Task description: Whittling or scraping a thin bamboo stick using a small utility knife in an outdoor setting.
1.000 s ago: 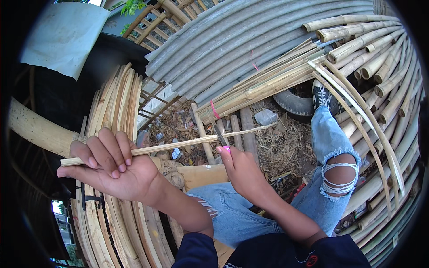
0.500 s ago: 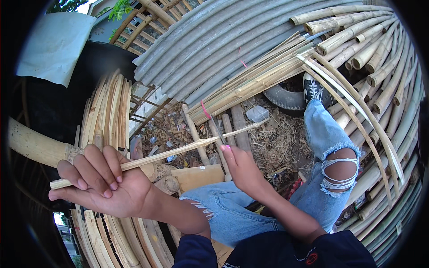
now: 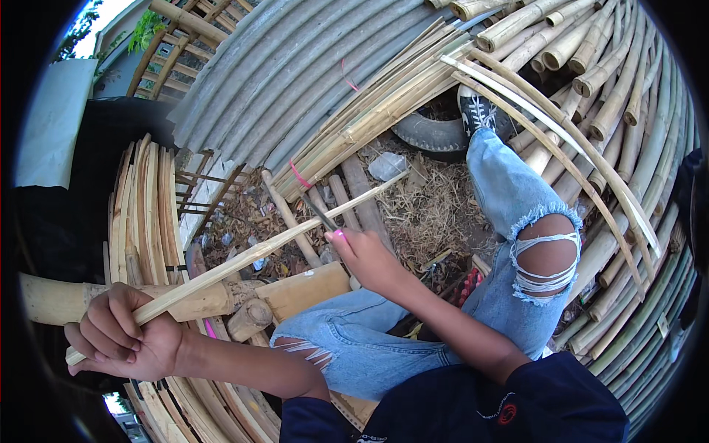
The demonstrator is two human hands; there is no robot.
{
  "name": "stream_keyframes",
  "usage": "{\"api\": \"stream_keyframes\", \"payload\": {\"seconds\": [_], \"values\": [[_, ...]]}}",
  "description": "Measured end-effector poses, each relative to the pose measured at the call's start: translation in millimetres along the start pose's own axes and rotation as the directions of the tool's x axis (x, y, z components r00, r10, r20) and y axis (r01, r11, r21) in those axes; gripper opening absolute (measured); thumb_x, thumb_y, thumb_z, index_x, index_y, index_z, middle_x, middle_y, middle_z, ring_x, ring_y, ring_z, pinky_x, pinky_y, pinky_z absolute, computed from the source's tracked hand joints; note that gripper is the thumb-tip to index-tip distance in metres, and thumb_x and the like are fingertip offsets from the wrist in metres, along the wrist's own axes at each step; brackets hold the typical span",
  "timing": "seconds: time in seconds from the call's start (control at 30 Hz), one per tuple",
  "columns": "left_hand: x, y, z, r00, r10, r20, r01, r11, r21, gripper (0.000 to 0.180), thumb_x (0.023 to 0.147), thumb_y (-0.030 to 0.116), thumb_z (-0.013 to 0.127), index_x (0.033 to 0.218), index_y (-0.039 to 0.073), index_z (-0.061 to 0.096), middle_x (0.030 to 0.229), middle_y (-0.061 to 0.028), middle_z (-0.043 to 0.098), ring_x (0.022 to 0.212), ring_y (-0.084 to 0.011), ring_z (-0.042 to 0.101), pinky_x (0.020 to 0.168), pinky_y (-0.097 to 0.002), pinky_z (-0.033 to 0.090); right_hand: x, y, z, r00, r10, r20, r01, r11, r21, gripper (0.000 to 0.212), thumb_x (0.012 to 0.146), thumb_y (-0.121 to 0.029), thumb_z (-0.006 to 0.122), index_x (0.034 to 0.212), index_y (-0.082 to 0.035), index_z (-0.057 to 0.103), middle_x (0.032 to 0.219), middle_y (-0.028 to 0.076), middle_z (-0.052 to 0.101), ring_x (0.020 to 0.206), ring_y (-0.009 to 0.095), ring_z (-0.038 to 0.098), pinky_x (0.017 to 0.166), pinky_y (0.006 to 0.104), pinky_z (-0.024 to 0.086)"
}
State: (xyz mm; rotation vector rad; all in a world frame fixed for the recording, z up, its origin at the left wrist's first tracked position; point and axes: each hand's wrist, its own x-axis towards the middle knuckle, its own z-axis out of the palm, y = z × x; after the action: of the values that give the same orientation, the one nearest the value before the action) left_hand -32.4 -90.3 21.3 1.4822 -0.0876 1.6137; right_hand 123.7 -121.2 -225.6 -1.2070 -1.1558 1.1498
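A long, pale bamboo strip [image 3: 244, 258] runs on a slant across the middle of the frame, from the lower left up toward the centre right. The left hand [image 3: 122, 336], at the lower left, has its fingers curled tight around the strip's near end, which pokes out just below the fist. The right hand [image 3: 365, 258], at the centre, is closed around a knife [image 3: 319, 214] with a pink handle end; its dark blade points to the upper left and lies against the strip, though whether the edge bites into the wood is hard to tell from here.

Below the strip, a thick bamboo pole [image 3: 52, 299] lies crosswise at the left, with a wooden block [image 3: 306, 288] just beside the knee. The person sits in torn blue jeans [image 3: 517, 214], one leg stretched to the upper right, the sneaker [image 3: 476, 111] resting by an old tyre [image 3: 428, 133]. Stacked bamboo poles [image 3: 620, 88] fill the right side, bundled strips [image 3: 144, 207] the left, and a corrugated metal sheet [image 3: 295, 66] lies at the top.
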Motion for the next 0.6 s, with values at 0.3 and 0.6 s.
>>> {"api": "stream_keyframes", "payload": {"seconds": [0.3, 0.6], "values": [[3.9, -13.5, 10.5, 0.995, -0.046, 0.086, 0.06, 0.983, -0.174, 0.038, 0.092, 0.015, 0.039, 0.054, 0.018, 0.035, 0.035, 0.0085, 0.031, 0.03, 0.0018, 0.023, 0.031, -0.0095, 0.025, 22.4, 95.3, -25.8, 0.934, 0.293, -0.204, -0.313, 0.947, -0.075, 0.047, 0.096, -0.033, 0.042, 0.083, 0.01, 0.057, 0.065, 0.028, 0.054, 0.065, 0.044, 0.055, 0.06, 0.0446, 0.043], [-13.8, -7.4, 3.8, 0.994, -0.001, 0.107, 0.043, 0.923, -0.382, 0.032, 0.091, 0.018, 0.042, 0.059, 0.019, 0.043, 0.039, 0.0116, 0.037, 0.032, 0.0036, 0.033, 0.038, -0.0066, 0.032, -34.7, -65.7, -1.8, 0.986, 0.018, 0.163, -0.008, 0.998, -0.061, 0.045, 0.096, -0.032, 0.042, 0.078, 0.006, 0.058, 0.066, 0.027, 0.056, 0.07, 0.046, 0.056, 0.063, 0.0509, 0.043]]}}
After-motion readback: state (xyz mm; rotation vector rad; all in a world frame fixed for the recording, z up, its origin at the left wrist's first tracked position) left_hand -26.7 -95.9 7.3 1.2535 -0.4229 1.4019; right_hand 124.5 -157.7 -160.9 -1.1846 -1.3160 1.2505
